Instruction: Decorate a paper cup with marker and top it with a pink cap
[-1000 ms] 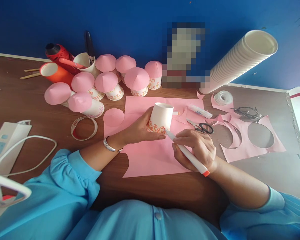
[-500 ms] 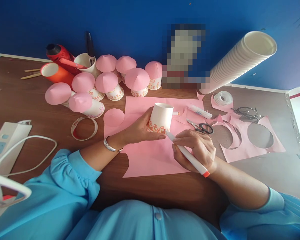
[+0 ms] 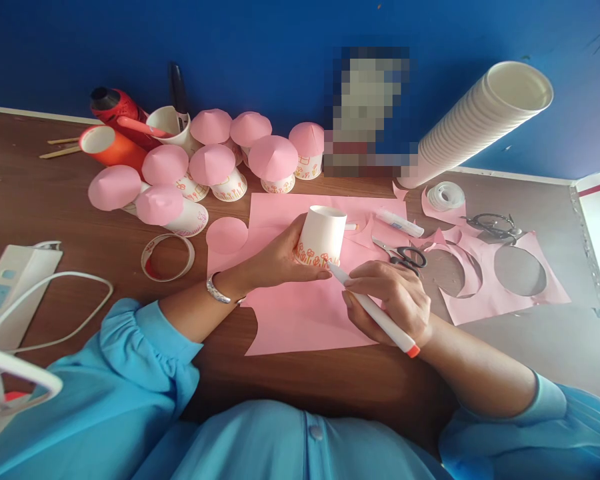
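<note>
The cup (image 3: 324,230) sits in the curled left hand (image 3: 286,257), right hand (image 3: 399,293) pinching a marker (image 3: 381,318).

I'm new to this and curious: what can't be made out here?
Head view:
White cup: far side faces away; left hand covers part.
Marker: tip too small to tell whether it touches the cup.
Pixelated object: blocks hide what it is.
Power strip: cut off by the left edge.
</note>
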A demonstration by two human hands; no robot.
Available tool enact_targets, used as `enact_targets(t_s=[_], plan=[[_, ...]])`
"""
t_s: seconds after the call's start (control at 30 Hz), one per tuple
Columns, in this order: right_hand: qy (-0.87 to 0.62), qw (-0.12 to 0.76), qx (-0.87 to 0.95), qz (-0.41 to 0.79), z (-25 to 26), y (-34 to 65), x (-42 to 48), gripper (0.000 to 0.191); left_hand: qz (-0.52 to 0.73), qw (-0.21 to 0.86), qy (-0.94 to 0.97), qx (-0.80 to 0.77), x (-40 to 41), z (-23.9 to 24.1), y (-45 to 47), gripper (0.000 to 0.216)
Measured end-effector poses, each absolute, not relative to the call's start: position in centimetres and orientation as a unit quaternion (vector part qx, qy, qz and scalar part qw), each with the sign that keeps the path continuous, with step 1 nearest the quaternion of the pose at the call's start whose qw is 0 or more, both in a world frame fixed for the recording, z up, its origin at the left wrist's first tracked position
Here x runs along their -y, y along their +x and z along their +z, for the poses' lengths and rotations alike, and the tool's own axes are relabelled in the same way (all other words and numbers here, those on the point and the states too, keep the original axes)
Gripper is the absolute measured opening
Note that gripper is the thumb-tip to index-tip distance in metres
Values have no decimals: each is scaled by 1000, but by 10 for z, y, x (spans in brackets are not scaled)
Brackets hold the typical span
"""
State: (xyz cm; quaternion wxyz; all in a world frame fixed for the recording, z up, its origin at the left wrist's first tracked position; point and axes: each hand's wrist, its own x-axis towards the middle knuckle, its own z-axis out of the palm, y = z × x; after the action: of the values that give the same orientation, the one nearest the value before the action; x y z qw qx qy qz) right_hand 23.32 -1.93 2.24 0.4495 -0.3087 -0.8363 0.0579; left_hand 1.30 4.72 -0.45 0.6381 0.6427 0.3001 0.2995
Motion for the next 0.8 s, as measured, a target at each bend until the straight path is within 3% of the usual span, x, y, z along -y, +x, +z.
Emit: enact_targets(t_s=[0.2,0.43,0.67,0.8], plan=[[-316,490,805,111,10,245,12,32,281,676,601,-320,-47,-3,12,83],[-334,463,804,165,-2,243,-11,81,267,752,549,-248,-47,2,8,76],[-345,436,824,106,0,242,-9,64,284,741,560,-238,-48,-3,10,85],[-364,436,822,33,-2,240,-7,68,312,712,582,-238,-46,-5,14,99]])
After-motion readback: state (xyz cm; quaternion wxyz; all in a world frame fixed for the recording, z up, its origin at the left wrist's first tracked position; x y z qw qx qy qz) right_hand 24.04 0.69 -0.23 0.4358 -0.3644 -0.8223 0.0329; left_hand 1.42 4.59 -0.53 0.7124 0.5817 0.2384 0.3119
